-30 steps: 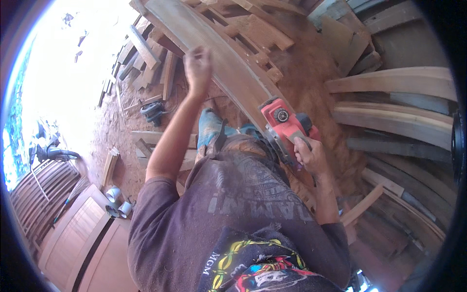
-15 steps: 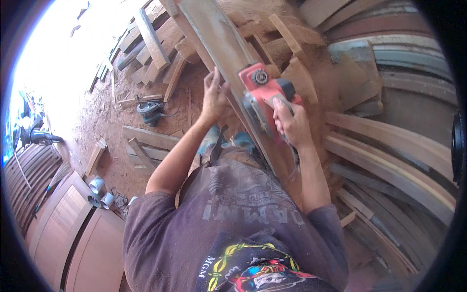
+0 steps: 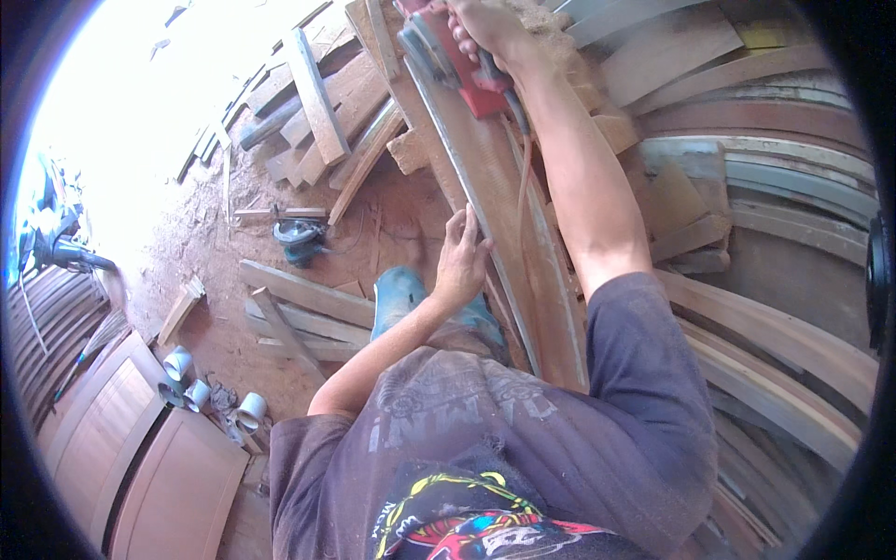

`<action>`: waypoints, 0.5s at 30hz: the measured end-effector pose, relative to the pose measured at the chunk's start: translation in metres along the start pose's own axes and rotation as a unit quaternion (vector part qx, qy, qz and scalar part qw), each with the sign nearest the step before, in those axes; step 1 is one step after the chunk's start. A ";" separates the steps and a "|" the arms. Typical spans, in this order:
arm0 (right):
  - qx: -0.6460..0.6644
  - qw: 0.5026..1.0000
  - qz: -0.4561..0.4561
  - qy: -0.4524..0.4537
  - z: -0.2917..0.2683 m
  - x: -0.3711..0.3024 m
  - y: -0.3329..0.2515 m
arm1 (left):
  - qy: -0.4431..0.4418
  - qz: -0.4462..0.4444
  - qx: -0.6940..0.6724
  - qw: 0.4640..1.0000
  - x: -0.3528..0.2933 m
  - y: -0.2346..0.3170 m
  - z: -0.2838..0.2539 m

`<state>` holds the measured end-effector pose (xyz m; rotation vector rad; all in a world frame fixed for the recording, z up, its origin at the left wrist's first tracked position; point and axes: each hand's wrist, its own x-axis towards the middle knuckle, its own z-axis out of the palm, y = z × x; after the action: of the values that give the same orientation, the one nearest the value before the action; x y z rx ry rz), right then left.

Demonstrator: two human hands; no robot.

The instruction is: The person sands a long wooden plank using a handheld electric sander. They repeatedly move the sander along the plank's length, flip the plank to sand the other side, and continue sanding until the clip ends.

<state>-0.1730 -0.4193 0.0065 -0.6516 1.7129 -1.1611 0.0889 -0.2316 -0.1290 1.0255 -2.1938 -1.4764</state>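
Observation:
A long wooden board (image 3: pixel 495 177) slants from the top of the view down toward my body. On its far part sits a red electric hand planer (image 3: pixel 484 99), partly cut off by the upper edge. My right hand (image 3: pixel 485 33) is wrapped round the planer's handle, with that arm stretched far forward. An orange-brown cord (image 3: pixel 525 163) trails back from the tool along the board. My left hand (image 3: pixel 462 257) holds nothing; its fingers are extended and apart, with the tips touching the board's left edge.
Loose wood offcuts (image 3: pixel 317 98) lie in a heap at the far left. A teal power tool (image 3: pixel 299 239) rests on the dusty floor. Stacked planks (image 3: pixel 756 327) line the right side. Panelled wooden doors (image 3: pixel 177 485) and several white cups (image 3: pixel 252 408) are at the lower left.
My right hand has pushed the planer forward along the board, toward the top of the view. My left hand now appears lower and farther right, still at the board's left edge.

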 end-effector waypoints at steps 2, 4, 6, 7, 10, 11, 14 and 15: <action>-0.008 1.000 0.011 0.002 0.001 -0.001 -0.003 | -0.008 -0.003 0.005 1.000 0.007 -0.005 -0.001; -0.035 0.999 -0.015 -0.031 0.007 -0.058 0.021 | -0.015 -0.006 -0.049 0.999 0.008 -0.019 -0.012; -0.077 0.997 -0.016 -0.025 -0.004 -0.142 0.057 | -0.023 -0.014 -0.119 0.993 0.008 -0.029 -0.031; -0.093 0.996 -0.001 -0.006 -0.012 -0.192 0.078 | 0.004 -0.024 -0.162 0.986 0.007 -0.036 -0.039; -0.094 0.990 0.091 0.055 -0.025 -0.323 0.126 | 0.045 -0.078 -0.148 0.985 0.001 -0.068 -0.066; -0.068 0.984 0.146 0.069 -0.027 -0.349 0.136 | 0.053 -0.117 -0.124 0.984 -0.006 -0.075 -0.075; -0.069 0.986 0.138 0.063 -0.018 -0.331 0.127 | 0.082 -0.175 -0.111 0.975 -0.031 -0.119 -0.082; -0.095 0.987 0.121 0.048 -0.016 -0.307 0.123 | 0.094 -0.201 -0.105 0.969 -0.037 -0.120 -0.089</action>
<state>-0.0484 -0.1123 0.0197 -0.4901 1.9408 -0.8786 0.2150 -0.2915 -0.1939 1.5282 -1.7239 -1.6513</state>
